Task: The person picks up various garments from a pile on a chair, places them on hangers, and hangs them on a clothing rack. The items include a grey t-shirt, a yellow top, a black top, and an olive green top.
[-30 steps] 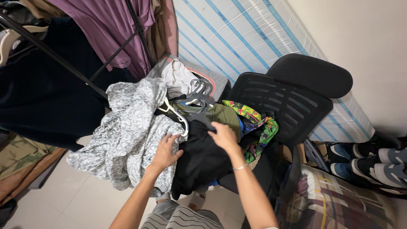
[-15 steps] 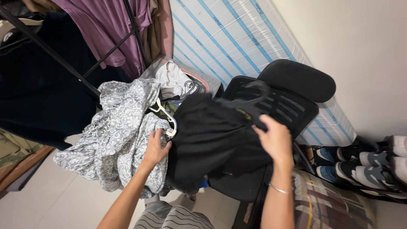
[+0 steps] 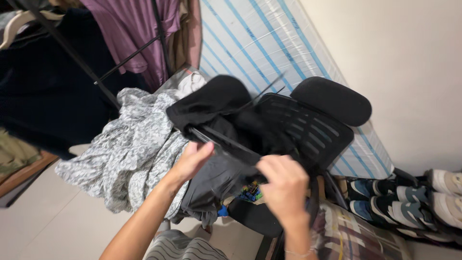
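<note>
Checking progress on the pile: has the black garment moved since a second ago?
Yes. The black garment has been lifted off the pile, now up against the black mesh chair back, held by left hand and right hand.

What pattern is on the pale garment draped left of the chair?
The draped garment is grey with a white floral, lace-like print, clearest in the head view.

Clothes pile (image 3: 139, 144) on chair (image 3: 308, 130)

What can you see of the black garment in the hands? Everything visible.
The black garment looks like soft, matte fabric, bunched and lifted above the clothes pile on the black mesh chair. A dark hanger appears to run through it. The left hand and right hand hold its lower edge; its far end drapes near the grey patterned cloth.
</note>
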